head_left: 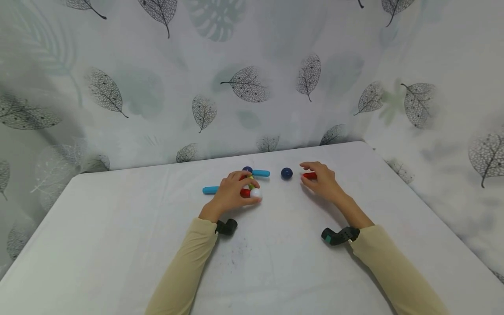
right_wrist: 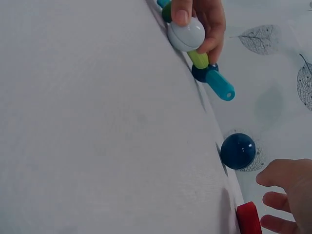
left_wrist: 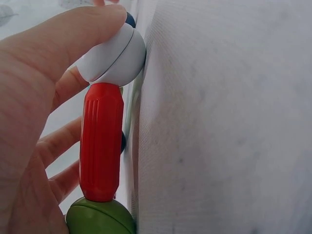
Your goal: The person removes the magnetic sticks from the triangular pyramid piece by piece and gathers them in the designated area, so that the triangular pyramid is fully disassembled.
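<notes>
My left hand [head_left: 230, 192] pinches a white ball [left_wrist: 114, 58] between thumb and fingers. The ball belongs to a joined construction: a red rod [left_wrist: 101, 141] runs from it to a green ball [left_wrist: 100, 217], and a lime rod [right_wrist: 198, 59] links it to a dark blue ball [right_wrist: 204, 72] bearing a light blue rod [right_wrist: 221, 86]. Another light blue rod [head_left: 210, 190] sticks out left of the left hand. Over a separate red rod [head_left: 309, 175], my right hand [head_left: 323, 183] hovers with thumb and fingers spread apart, a gap visible in the right wrist view.
A loose dark blue ball [head_left: 286, 173] sits on the white-covered table [head_left: 275, 262] between the hands. Behind the table's back edge hangs a leaf-patterned cloth [head_left: 244, 122].
</notes>
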`<state>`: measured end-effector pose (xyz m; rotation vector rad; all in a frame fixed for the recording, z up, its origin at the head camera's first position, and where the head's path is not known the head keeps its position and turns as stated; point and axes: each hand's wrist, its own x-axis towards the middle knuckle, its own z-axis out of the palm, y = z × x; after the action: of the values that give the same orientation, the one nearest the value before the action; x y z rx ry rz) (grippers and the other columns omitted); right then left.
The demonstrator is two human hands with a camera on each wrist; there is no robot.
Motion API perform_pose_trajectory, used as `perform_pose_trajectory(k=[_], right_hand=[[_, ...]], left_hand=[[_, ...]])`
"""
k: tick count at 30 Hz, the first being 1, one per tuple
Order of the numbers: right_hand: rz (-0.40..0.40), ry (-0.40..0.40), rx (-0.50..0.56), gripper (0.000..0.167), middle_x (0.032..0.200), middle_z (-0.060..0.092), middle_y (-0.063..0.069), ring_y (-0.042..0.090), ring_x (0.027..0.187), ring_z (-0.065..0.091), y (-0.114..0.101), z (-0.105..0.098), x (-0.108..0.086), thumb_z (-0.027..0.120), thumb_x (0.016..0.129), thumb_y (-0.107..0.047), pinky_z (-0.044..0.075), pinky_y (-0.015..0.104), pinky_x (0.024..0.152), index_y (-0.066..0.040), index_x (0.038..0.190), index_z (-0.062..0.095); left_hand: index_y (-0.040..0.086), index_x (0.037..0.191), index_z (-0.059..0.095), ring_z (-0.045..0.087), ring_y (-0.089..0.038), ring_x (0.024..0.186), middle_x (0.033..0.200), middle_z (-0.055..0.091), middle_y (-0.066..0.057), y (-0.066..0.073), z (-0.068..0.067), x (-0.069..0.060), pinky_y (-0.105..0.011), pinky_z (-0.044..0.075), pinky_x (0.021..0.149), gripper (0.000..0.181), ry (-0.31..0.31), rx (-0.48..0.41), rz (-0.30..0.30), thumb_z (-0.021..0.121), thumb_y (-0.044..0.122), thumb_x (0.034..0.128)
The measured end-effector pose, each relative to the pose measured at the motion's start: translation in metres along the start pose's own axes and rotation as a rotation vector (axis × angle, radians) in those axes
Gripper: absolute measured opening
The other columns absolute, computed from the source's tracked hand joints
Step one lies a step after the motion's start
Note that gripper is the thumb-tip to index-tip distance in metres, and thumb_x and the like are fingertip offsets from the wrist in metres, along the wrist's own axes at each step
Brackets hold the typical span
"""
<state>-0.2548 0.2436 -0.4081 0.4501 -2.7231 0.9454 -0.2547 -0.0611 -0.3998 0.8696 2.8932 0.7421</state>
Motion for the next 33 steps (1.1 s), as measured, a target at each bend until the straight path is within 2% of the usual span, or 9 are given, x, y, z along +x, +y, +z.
perform_pose_trajectory(k=[12, 17, 25, 28, 33], right_hand=[[-0.085, 0.036, 0.083, 0.035, 0.118, 0.062, 0.022, 0.038, 0.108, 0.054, -0.021, 0.005, -0.001, 0.065, 0.089, -0.003, 0.032, 0.054, 0.091, 0.001, 0.124, 0.06], [-0.143, 0.053, 0.12, 0.032, 0.113, 0.064, 0.019, 0.034, 0.104, 0.054, -0.03, 0.008, -0.001, 0.064, 0.09, -0.001, 0.043, 0.05, 0.087, 0.001, 0.121, 0.062], [-0.273, 0.007, 0.203, 0.027, 0.112, 0.066, 0.018, 0.029, 0.102, 0.056, -0.045, 0.019, 0.004, 0.064, 0.089, 0.001, 0.048, 0.05, 0.082, 0.002, 0.117, 0.065], [-0.303, -0.012, 0.217, 0.027, 0.111, 0.066, 0.019, 0.03, 0.098, 0.056, -0.048, 0.025, 0.007, 0.064, 0.089, 0.002, 0.05, 0.043, 0.079, 0.002, 0.116, 0.065], [-0.317, -0.042, 0.217, 0.028, 0.11, 0.064, 0.02, 0.032, 0.095, 0.056, -0.053, 0.033, 0.01, 0.065, 0.089, 0.001, 0.052, 0.039, 0.077, 0.001, 0.117, 0.064]], left_hand=[[0.027, 0.11, 0.067, 0.031, -0.03, 0.139, 0.143, 0.045, -0.005, 0.0, 0.001, 0.0, -0.055, 0.029, 0.11, 0.034, 0.011, 0.002, 0.003, 0.073, 0.047, 0.0839], [0.027, 0.109, 0.068, 0.032, -0.03, 0.138, 0.142, 0.047, -0.004, 0.003, -0.001, 0.0, -0.055, 0.03, 0.109, 0.034, 0.027, -0.002, -0.012, 0.069, 0.051, 0.0856], [0.027, 0.102, 0.07, 0.036, -0.03, 0.135, 0.138, 0.05, -0.002, 0.003, -0.004, -0.002, -0.055, 0.033, 0.106, 0.025, 0.057, -0.014, -0.028, 0.065, 0.048, 0.0901], [0.026, 0.101, 0.071, 0.037, -0.03, 0.134, 0.136, 0.051, -0.003, 0.002, -0.004, -0.001, -0.055, 0.034, 0.106, 0.021, 0.067, -0.007, -0.019, 0.063, 0.045, 0.0927], [0.021, 0.11, 0.071, 0.041, -0.032, 0.133, 0.134, 0.055, -0.007, 0.0, -0.002, 0.001, -0.056, 0.037, 0.103, 0.023, 0.111, -0.028, 0.005, 0.059, 0.036, 0.0976]])
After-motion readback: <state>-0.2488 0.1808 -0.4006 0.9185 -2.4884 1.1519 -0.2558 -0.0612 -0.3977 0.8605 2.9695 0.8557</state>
